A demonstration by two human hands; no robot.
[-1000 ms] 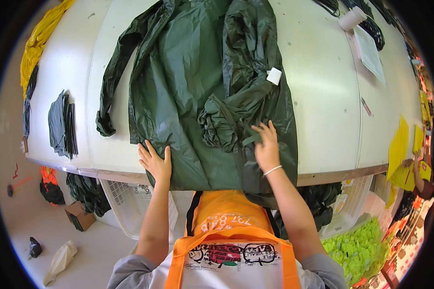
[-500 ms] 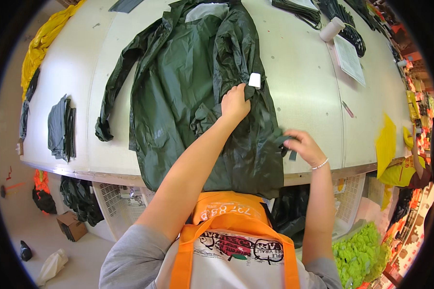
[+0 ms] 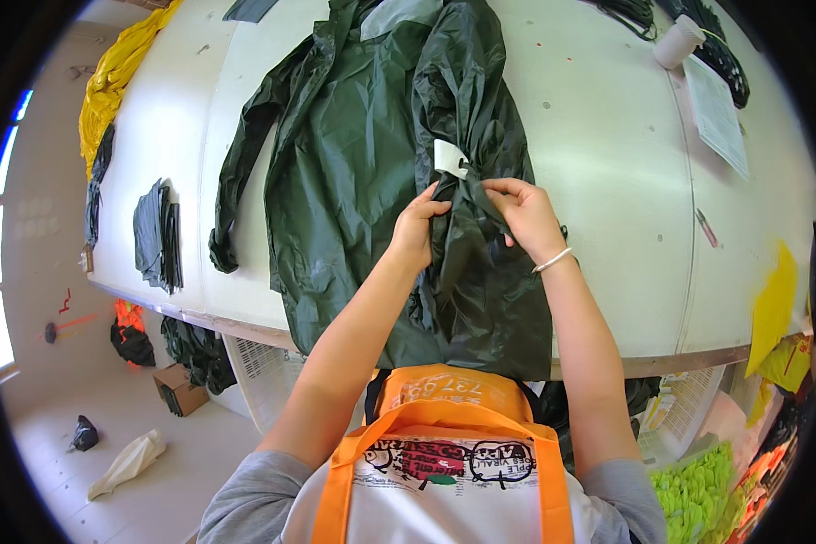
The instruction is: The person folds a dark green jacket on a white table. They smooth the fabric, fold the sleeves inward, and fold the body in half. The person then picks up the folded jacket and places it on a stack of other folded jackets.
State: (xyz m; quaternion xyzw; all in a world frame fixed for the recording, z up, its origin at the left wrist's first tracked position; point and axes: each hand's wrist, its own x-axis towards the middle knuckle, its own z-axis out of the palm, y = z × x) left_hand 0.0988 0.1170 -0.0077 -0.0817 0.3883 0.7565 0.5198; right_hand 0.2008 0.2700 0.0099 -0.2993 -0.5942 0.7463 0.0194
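A dark green raincoat (image 3: 349,172) lies spread on the white table, its hem hanging at the front edge by my body. My left hand (image 3: 414,228) is closed on the gathered cloth of the coat's right-hand sleeve. Just right of it, my right hand (image 3: 528,218) pinches a fold of the same sleeve between thumb and fingers. A white tag (image 3: 450,159) sticks up from the bunched cloth just above both hands. The coat's other sleeve (image 3: 236,199) lies stretched out at the left. Bunched folds hide some of my fingertips.
A stack of folded dark garments (image 3: 159,236) lies at the left of the table (image 3: 598,181). Toward the far right are a white cylinder (image 3: 679,42), a paper sheet (image 3: 716,113) and a pen (image 3: 706,228). Yellow cloth (image 3: 118,72) hangs at the far left; crates stand below.
My right hand has moved up and left from the coat's right edge to the sleeve. The left hand has shifted slightly left and down, and the white tag now sits further left.
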